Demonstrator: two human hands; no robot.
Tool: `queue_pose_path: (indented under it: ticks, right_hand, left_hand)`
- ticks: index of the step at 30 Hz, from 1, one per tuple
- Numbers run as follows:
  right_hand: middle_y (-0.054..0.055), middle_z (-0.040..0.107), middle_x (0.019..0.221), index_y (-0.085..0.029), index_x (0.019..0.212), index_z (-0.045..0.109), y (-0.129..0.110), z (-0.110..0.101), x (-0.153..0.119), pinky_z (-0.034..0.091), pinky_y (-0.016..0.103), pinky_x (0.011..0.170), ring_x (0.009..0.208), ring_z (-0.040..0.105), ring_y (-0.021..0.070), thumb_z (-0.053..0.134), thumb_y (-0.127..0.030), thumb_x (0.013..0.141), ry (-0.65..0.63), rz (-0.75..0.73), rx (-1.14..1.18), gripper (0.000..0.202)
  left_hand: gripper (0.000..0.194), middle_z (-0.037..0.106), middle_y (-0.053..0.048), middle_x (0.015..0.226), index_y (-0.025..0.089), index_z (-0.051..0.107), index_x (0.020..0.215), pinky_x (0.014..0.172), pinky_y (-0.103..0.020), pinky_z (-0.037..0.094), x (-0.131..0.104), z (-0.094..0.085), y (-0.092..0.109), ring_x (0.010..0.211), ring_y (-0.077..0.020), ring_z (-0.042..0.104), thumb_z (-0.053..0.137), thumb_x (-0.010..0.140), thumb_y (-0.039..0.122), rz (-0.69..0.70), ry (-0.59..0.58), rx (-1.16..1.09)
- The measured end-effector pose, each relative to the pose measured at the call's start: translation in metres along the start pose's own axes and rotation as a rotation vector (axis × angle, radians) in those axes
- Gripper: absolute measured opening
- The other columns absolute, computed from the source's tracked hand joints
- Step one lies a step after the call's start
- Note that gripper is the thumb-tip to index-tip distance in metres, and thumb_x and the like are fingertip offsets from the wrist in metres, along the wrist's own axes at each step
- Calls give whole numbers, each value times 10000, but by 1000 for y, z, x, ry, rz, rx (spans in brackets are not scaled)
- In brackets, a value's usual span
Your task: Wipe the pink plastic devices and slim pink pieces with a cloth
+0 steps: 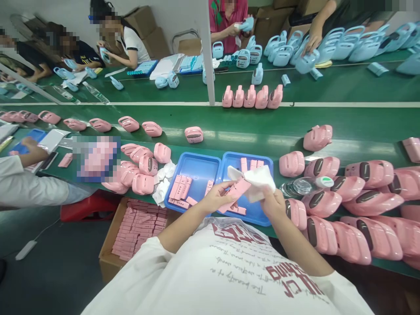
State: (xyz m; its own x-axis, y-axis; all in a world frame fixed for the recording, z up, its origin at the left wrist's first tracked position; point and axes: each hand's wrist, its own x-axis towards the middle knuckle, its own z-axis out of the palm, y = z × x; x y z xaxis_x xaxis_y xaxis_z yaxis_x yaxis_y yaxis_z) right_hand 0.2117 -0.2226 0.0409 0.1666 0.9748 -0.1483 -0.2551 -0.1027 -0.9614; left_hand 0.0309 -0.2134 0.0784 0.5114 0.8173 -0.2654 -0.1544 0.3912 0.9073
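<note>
My left hand [218, 197] is closed around a flat pink piece [236, 193], held tilted over the right blue tray [268, 217]. A white cloth [260, 181] is gripped in my right hand [274, 202], and its near edge meets the upper end of the piece. Small pink pieces lie in the right tray beneath my hands. In the left blue tray [200, 168], several pink pieces [181, 188] with small dark marks rest in its lower part.
Pink housings [351, 236] crowd the bench on the right, beside a clear bottle [303, 187]. More pink housings [143, 183] and crumpled white cloths [163, 181] sit left of the trays. A cardboard box [106, 245] holds pink pieces. A person's sleeve [29, 183] is at far left.
</note>
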Motion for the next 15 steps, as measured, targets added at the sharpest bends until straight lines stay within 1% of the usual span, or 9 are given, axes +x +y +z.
queue_pose_path:
  ticks: [2, 3, 5, 7, 8, 10, 13, 15]
  right_hand:
    - [51, 667, 696, -171, 777, 680, -5, -6, 2, 521, 321, 590, 657, 627, 202, 618, -660, 680, 111, 19, 44, 502]
    - [56, 671, 708, -165, 795, 678, -8, -8, 4, 524, 321, 599, 665, 633, 205, 614, -653, 690, 141, 45, 43, 503]
    - [68, 681, 743, -148, 838, 678, -15, -13, 9, 524, 314, 617, 696, 641, 208, 622, -627, 703, 162, 108, -12, 501]
    - [73, 689, 794, -139, 873, 678, -22, -17, 14, 517, 297, 630, 729, 638, 202, 619, -608, 720, 193, 125, -92, 497]
    - [70, 690, 826, -141, 893, 676, -26, -18, 16, 511, 288, 637, 747, 634, 195, 607, -598, 736, 204, 105, -124, 488]
    - [53, 683, 860, -153, 926, 670, -33, -19, 18, 494, 267, 645, 764, 617, 176, 593, -564, 763, 195, 18, -193, 450]
    - [21, 652, 781, -161, 891, 663, -48, -16, 17, 452, 228, 586, 690, 570, 138, 611, -504, 766, 147, -109, -330, 369]
    - [9, 616, 703, -160, 834, 655, -59, -10, 13, 413, 211, 518, 613, 529, 118, 598, -498, 776, 143, -142, -355, 347]
  left_hand:
    - [643, 614, -22, 702, 160, 555, 1215, 588, -264, 477, -4, -1, 2, 602, -137, 593, 727, 676, 465, 53, 45, -19]
    - [629, 629, -31, 739, 173, 564, 1196, 596, -264, 479, -6, -1, 3, 629, -143, 605, 735, 666, 465, 96, 79, -21]
    - [613, 653, -44, 827, 199, 574, 1168, 605, -266, 484, -10, -1, 9, 666, -149, 621, 745, 647, 472, 176, 120, -24]
    - [614, 666, -53, 893, 218, 580, 1158, 621, -277, 490, -14, -1, 15, 680, -152, 627, 755, 630, 477, 208, 118, -8]
    - [611, 671, -56, 912, 224, 584, 1156, 629, -283, 493, -15, 0, 19, 681, -151, 627, 759, 625, 474, 209, 111, 4]
    - [594, 676, -59, 936, 231, 596, 1146, 649, -294, 497, -17, 1, 23, 686, -152, 630, 770, 621, 446, 205, 92, 24]
    - [571, 671, -57, 949, 235, 591, 1154, 651, -292, 499, -18, 5, 27, 690, -148, 632, 768, 639, 405, 223, 74, 35]
    - [567, 663, -58, 950, 229, 569, 1179, 633, -281, 499, -17, 9, 27, 682, -142, 627, 744, 671, 410, 223, 71, 38]
